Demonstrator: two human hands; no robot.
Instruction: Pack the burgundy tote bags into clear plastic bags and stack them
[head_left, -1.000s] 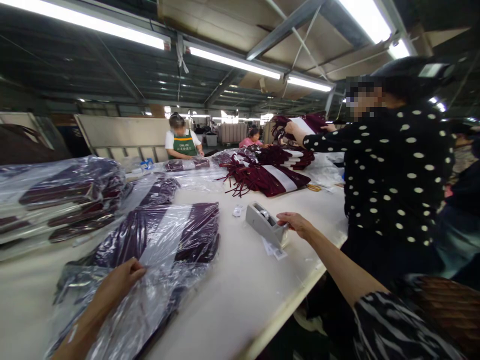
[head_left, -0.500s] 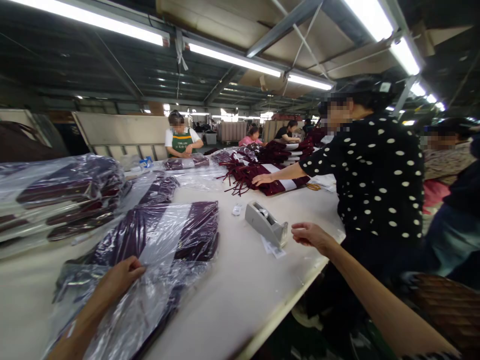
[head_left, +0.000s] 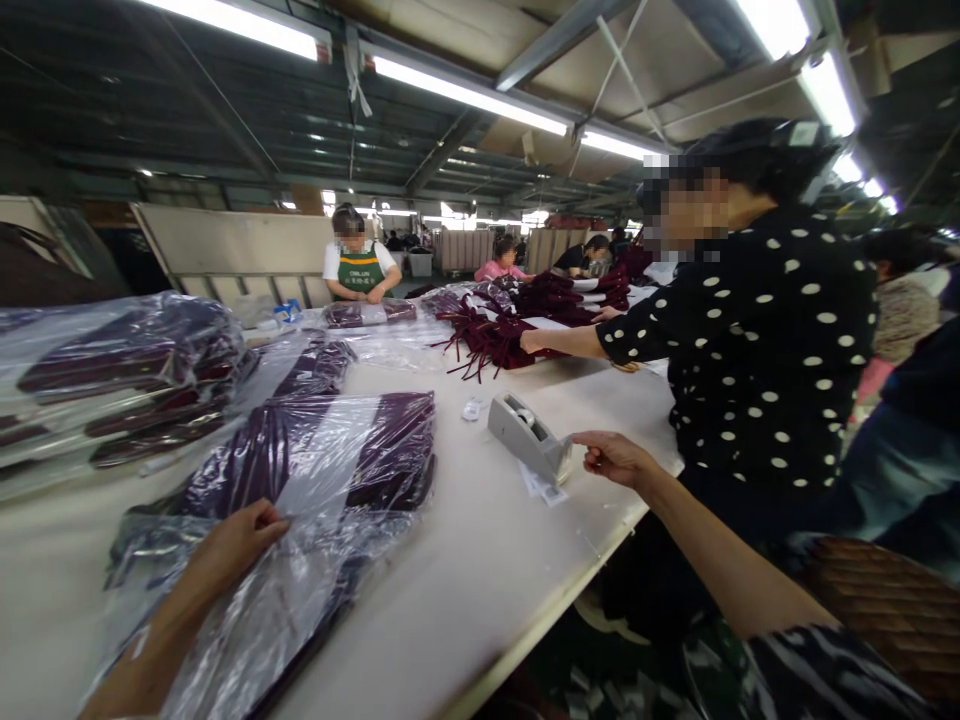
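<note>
On the pale table [head_left: 480, 600] lies a dark purple garment in a clear plastic bag [head_left: 315, 460], with a light band across it. My left hand [head_left: 244, 540] is closed on the bag's loose plastic at its near side. A grey tape dispenser [head_left: 525, 430] stands to the right of the bag, on top of some small paper tags [head_left: 553, 492]. At the dispenser's front end is my right hand [head_left: 619, 462], its index finger stretched out and touching the cutter end, the other fingers curled. Any tape there is too small to make out.
Bagged garments [head_left: 127, 380] are piled at the left. A co-worker in a dotted shirt [head_left: 772, 340] leans over maroon garments [head_left: 495, 335] at the back right. Another person in a green apron [head_left: 360, 272] stands across the table.
My right hand has moved left to the dispenser's end, and its index finger has stretched out. The nearby co-worker's hand has closed on the maroon garments. My left hand stays on the plastic.
</note>
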